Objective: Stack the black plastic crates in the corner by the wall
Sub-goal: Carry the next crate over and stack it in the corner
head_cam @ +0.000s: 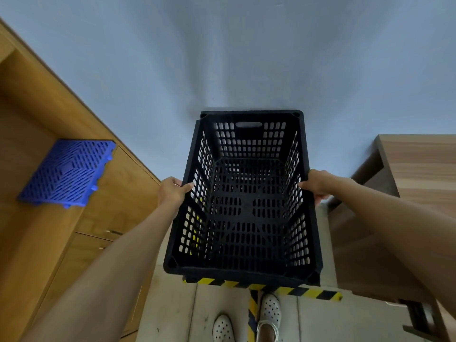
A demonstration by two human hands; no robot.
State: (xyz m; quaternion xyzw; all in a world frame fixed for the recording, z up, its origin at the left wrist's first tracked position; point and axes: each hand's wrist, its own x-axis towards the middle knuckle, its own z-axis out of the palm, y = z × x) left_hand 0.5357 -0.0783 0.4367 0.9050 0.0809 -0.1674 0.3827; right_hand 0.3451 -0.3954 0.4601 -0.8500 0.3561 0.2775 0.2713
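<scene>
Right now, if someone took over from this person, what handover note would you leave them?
Left hand: grip shut on the left long rim of the black crate.
Right hand: grip shut on the right long rim.
Crate: empty, open side up, far end close to the wall, above the yellow-black floor tape.
A second crate below: cannot tell.
Done: crate carried to the wall.
Left: set it down squarely, then release.

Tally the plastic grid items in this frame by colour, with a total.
Black crate, held at its side rims by the left hand and right hand: 1
Blue grid panel: 1
Total: 2
</scene>
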